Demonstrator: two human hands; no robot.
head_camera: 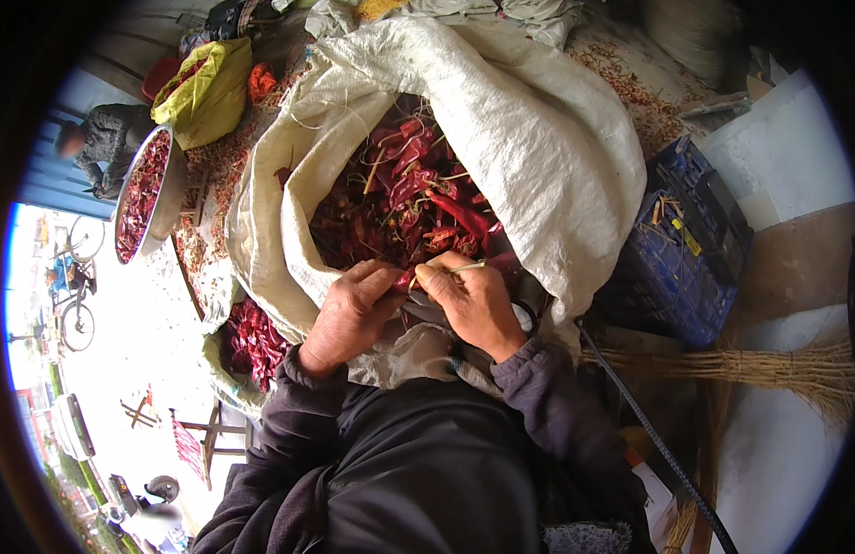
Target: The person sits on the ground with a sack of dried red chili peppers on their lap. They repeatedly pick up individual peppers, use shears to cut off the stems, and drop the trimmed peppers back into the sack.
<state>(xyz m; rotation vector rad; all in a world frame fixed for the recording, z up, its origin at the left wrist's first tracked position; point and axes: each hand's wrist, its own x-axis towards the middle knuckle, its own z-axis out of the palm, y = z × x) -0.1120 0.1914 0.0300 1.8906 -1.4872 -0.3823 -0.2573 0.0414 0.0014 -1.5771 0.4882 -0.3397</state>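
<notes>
A large white woven sack [538, 159] stands before me with its mouth rolled back. Dried red chili peppers [413, 187] with pale stems fill its opening. At the near rim, my left hand [355, 315] pinches a dark red chili pepper [404, 280], mostly hidden by the fingers. My right hand [474, 305] meets it there, thumb and forefinger closed on a pale chili stem [469, 266] that sticks out to the right. Whether that stem is still joined to the pepper I cannot tell. A crumpled cloth or sacking [407, 353] lies under my wrists.
Left of the sack, a smaller bag [254, 346] holds red chili peppers. Beyond it are a metal basin [168, 197] of peppers, a yellow sack [213, 97] and a seated person [112, 149]. On the right stand a blue plastic crate [690, 263] and a twig broom [767, 363].
</notes>
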